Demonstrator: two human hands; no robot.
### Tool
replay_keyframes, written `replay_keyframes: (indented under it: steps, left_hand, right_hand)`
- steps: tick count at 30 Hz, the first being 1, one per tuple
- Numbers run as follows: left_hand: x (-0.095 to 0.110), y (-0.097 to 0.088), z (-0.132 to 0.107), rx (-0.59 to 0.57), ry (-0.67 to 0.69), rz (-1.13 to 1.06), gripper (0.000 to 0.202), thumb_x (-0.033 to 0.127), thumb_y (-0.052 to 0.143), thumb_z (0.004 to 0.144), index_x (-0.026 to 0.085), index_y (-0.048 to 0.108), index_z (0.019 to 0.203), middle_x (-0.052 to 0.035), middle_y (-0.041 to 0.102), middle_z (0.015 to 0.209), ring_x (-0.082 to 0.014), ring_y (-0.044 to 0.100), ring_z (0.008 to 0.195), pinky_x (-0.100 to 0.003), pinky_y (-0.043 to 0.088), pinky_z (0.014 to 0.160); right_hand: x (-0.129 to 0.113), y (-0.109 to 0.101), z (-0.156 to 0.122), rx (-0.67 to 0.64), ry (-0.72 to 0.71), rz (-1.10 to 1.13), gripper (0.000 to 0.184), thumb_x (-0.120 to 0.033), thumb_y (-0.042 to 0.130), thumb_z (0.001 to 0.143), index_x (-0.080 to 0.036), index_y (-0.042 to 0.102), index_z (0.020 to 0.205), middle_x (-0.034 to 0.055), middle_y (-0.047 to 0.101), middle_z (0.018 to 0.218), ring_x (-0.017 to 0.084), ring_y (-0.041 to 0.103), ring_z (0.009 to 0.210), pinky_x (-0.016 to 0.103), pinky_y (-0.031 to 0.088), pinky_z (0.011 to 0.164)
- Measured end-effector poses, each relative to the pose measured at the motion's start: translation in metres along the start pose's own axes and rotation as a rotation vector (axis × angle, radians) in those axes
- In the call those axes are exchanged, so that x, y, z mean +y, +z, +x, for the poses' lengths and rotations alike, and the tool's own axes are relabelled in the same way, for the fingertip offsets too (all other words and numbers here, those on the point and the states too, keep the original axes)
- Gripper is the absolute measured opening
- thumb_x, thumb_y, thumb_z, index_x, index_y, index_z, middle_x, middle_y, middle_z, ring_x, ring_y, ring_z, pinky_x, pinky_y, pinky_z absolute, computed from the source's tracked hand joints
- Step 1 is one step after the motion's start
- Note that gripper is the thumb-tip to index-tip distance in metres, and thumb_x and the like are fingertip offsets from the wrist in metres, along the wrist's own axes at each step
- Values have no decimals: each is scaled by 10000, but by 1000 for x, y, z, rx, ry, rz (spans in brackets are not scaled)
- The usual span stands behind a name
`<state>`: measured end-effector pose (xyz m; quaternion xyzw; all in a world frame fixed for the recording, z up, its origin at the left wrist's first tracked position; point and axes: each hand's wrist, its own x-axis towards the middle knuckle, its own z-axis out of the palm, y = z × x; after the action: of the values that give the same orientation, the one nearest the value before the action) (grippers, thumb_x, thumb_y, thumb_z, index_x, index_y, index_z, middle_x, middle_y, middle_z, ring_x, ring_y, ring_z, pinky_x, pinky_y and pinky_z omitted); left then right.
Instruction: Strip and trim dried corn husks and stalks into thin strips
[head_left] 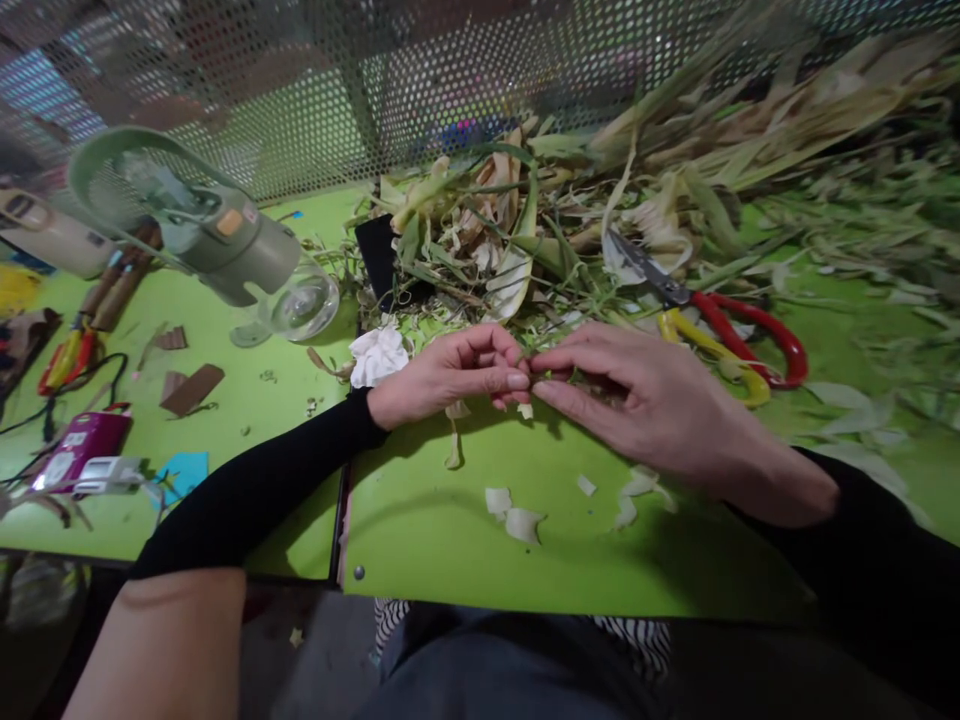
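Note:
My left hand (450, 375) and my right hand (645, 400) meet over a bright green table (450, 530), fingertips pinched together on a thin green plant strip (551, 375). Both wear black sleeves. Just behind them lies a heap of green and dried leaves and husks (510, 230). Pale husk scraps (517, 515) lie on the table below my hands. A crumpled white tissue (379, 352) sits left of my left hand.
Red-handled scissors (742, 325) over a yellow-handled pair (712, 350) lie right of my hands. A green desk fan (195, 225), a glass dome (300, 305), brown card pieces (191, 388), a pink device (79, 445) and cables lie left. Perforated metal screen (300, 90) behind.

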<state>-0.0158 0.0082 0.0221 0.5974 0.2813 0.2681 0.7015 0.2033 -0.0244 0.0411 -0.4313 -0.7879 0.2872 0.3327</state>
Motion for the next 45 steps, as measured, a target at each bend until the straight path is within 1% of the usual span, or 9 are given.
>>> replay_keyframes:
  steps: [7, 15, 18, 21, 24, 28, 32, 39, 45]
  left_hand:
    - [-7, -2, 3, -92, 48, -116, 377, 431, 825, 849, 162, 572, 923, -3, 721, 816, -72, 665, 706, -222, 569, 702]
    - [-11, -4, 5, -20, 72, -151, 364, 403, 831, 842, 167, 561, 903, -11, 728, 851, -78, 678, 743, -227, 565, 727]
    - [-12, -5, 5, 21, 77, -124, 359, 335, 853, 805, 177, 549, 913, 8, 693, 847, -74, 672, 749, -223, 557, 740]
    - [-10, -3, 4, 26, 90, -47, 294, 259, 803, 825, 189, 538, 935, 12, 652, 859, -77, 657, 769, -234, 550, 755]
    - [-8, 0, 2, 43, 142, 66, 208, 214, 711, 871, 197, 527, 966, 3, 627, 892, -82, 636, 794, -241, 548, 766]
    - [-10, 4, 0, 147, 230, 336, 151, 216, 641, 915, 197, 517, 998, 9, 622, 880, -68, 601, 743, -207, 518, 697]
    - [-15, 8, -1, 195, 298, 652, 106, 201, 608, 947, 188, 543, 1030, -1, 700, 911, -72, 652, 737, -202, 532, 690]
    - [-25, 7, -5, 298, 566, 1202, 144, 208, 520, 1025, 201, 630, 1117, -25, 760, 992, -114, 713, 796, -213, 535, 665]
    - [-27, 7, -8, 297, 578, 1342, 234, 279, 443, 1074, 209, 617, 1214, -40, 744, 1024, -114, 704, 783, -217, 539, 653]
  right_hand:
    - [-5, -2, -1, -1, -7, -121, 186, -339, 635, 937, -241, 687, 787, 47, 681, 776, 202, 607, 696, 337, 413, 617]
    - [-5, -2, -1, 30, -28, -91, 158, -358, 616, 945, -259, 662, 830, 32, 635, 771, 187, 552, 636, 339, 399, 541]
    - [-4, -3, -1, -3, -120, -124, 130, -303, 606, 933, -265, 649, 816, 34, 650, 794, 202, 603, 701, 350, 465, 619]
    - [-1, -3, 0, 3, -199, -180, 122, -303, 617, 925, -250, 656, 822, 76, 708, 966, 245, 677, 895, 395, 523, 784]
    - [1, -2, 0, 21, -192, -213, 88, -301, 605, 924, -237, 656, 891, 98, 736, 1054, 273, 690, 988, 427, 522, 866]
    - [2, 2, 0, -17, 3, -178, 102, -304, 573, 933, -227, 639, 921, 67, 719, 879, 230, 657, 791, 378, 495, 728]
    - [5, 6, 1, -57, 167, -83, 181, -372, 568, 945, -215, 657, 938, 41, 692, 788, 190, 597, 660, 336, 436, 612]
    - [11, 7, 2, -79, 198, -66, 254, -393, 600, 890, -217, 776, 941, 59, 674, 859, 174, 552, 659, 337, 415, 611]
    - [11, 7, 3, -112, 307, 51, 253, -419, 624, 856, -223, 772, 915, 45, 641, 865, 157, 523, 648, 331, 393, 604]
